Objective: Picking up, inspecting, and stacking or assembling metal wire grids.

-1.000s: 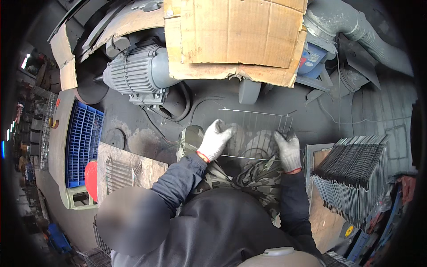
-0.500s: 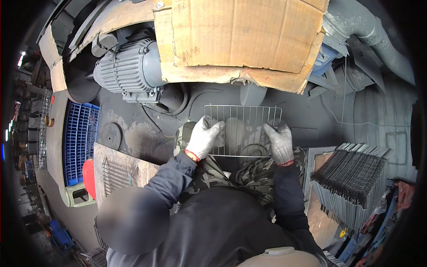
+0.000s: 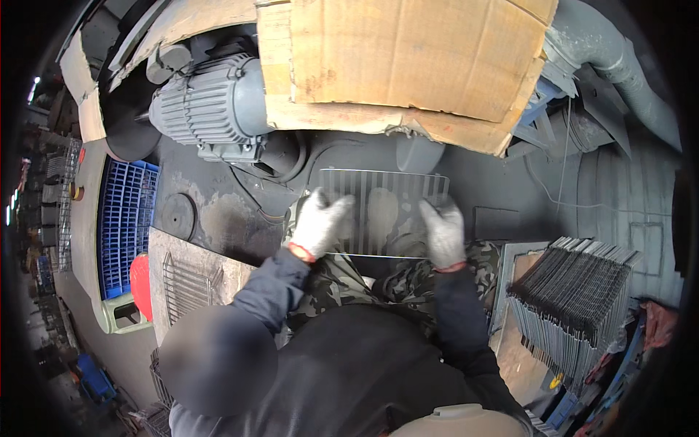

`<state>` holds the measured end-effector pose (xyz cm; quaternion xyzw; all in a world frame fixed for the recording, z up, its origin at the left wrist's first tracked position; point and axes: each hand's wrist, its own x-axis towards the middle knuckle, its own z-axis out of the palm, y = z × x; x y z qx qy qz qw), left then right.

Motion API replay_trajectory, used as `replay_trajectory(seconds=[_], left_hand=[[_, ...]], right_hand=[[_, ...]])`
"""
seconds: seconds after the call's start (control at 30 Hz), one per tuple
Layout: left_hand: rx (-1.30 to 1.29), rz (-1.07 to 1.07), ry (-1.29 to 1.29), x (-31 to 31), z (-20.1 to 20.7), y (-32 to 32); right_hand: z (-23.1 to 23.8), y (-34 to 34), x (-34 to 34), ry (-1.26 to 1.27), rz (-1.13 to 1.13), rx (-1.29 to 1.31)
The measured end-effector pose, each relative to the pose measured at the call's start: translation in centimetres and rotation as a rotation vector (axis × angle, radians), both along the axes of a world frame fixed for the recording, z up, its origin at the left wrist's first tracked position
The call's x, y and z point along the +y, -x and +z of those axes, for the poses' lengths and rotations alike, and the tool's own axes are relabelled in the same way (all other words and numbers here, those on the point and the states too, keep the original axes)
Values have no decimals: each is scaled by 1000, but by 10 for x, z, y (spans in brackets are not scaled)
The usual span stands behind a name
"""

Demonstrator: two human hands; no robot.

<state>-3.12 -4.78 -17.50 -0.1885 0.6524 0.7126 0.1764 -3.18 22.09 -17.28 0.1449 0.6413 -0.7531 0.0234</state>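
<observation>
A rectangular wire rack [image 3: 377, 213] with thin parallel bars is held level above my camouflage-clad lap. My left hand [image 3: 319, 224], in a pale work glove with a red cuff, is closed on the rack's left end. At the opposite end, my gloved right hand [image 3: 444, 233] grips the frame with its thumb on top. The bars look smeared by motion. To my right stands a dense stack of similar wire racks [image 3: 571, 295] on a board. A few more wire racks [image 3: 191, 288] lie on a worn board at my left.
Ahead, a large cardboard sheet [image 3: 408, 62] overhangs the machine beside a grey ribbed motor [image 3: 211, 109]. A thick grey duct [image 3: 619, 62] curves down at the far right. A blue plastic crate [image 3: 128, 226] and a red round-edged object [image 3: 140, 286] are at the left.
Both hands and the rack have shifted a little to the left, and the rack's bars have become blurred. The surroundings have also slid slightly as the view moved.
</observation>
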Motion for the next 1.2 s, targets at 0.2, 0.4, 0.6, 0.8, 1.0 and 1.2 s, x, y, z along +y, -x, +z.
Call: replay_trajectory(seconds=[0.2,0.4,0.6,0.8,1.0,1.2], left_hand=[[100,-57,-41,56,10,17],[157,-69,25,74,-25,13],[57,98,-87,-18,-22,2],[68,-146,-197,84,9,19],[-13,-68,29,24,-3,9],[-13,-48,4,-2,35,20]], right_hand=[[12,-16,50,-44,-82,-56],[6,-11,72,-53,-109,-77],[-22,0,-9,-28,33,-98],[11,-23,92,-122,-95,-96],[1,2,31,-35,2,-67],[-9,-2,9,-13,37,-69]])
